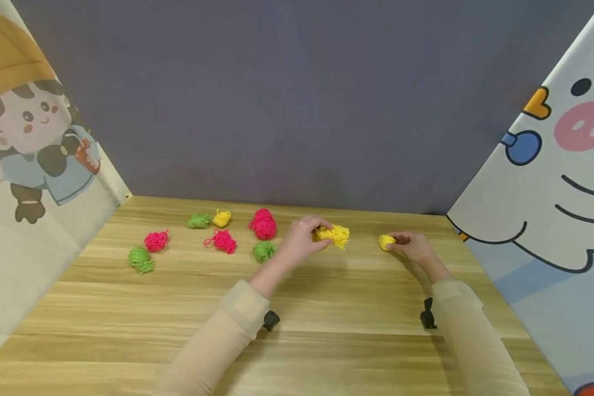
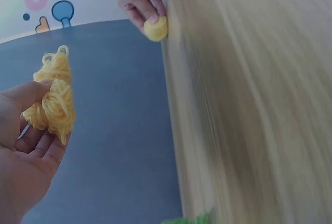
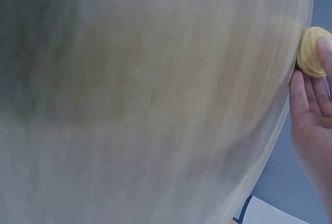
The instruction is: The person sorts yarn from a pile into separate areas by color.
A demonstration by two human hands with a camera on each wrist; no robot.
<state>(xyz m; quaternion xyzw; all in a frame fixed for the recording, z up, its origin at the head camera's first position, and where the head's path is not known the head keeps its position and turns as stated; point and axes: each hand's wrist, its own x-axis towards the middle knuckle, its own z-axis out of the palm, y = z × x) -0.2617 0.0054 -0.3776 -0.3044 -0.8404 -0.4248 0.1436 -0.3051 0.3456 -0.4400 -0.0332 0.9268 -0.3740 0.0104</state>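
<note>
In the head view my left hand (image 1: 304, 239) pinches a loose, loopy ball of yellow yarn (image 1: 337, 235) above the wooden table. The left wrist view shows that yarn (image 2: 54, 97) between thumb and fingers, with loops sticking out at its top. Farther right, my right hand (image 1: 416, 247) holds a smaller, tightly wound yellow yarn ball (image 1: 386, 242) down at the tabletop. Thumb and fingers grip this ball (image 3: 313, 53) in the right wrist view, close to the table surface. A gap of bare wood separates the two hands.
Left of my hands lie a large pink yarn ball (image 1: 263, 224), a green one (image 1: 264, 251), a pink one (image 1: 223, 241), a small yellow one (image 1: 222, 218) and several others. A grey panel (image 1: 287, 110) rises behind the table (image 1: 326, 352); printed sheets stand at both sides.
</note>
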